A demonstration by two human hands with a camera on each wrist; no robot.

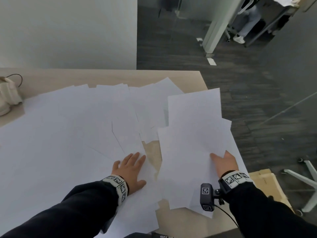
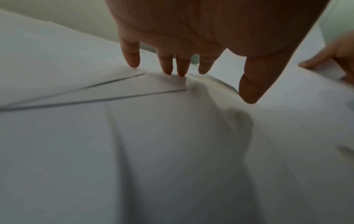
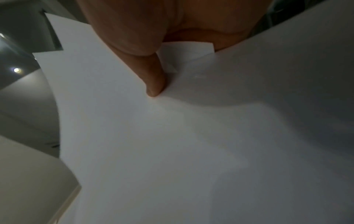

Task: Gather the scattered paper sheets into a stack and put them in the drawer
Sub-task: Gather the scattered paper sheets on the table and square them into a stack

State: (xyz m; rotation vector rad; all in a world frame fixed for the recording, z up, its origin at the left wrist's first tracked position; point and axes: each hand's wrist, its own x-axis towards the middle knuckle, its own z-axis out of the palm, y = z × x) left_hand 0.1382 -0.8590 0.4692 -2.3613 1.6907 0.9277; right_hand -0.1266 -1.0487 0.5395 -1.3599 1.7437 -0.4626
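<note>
Gathering well means you keep your left hand (image 1: 131, 169) flat, fingers spread, on the paper sheets (image 1: 72, 127) strewn over the bench (image 1: 152, 152), sliding them under the bundle (image 1: 193, 134) pinched in your right hand (image 1: 224, 163).

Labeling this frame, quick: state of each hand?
Left hand: open, fingers flat on the spread sheets.
Right hand: closed on a bunch of sheets, thumb on top, fingers hidden underneath.
</note>
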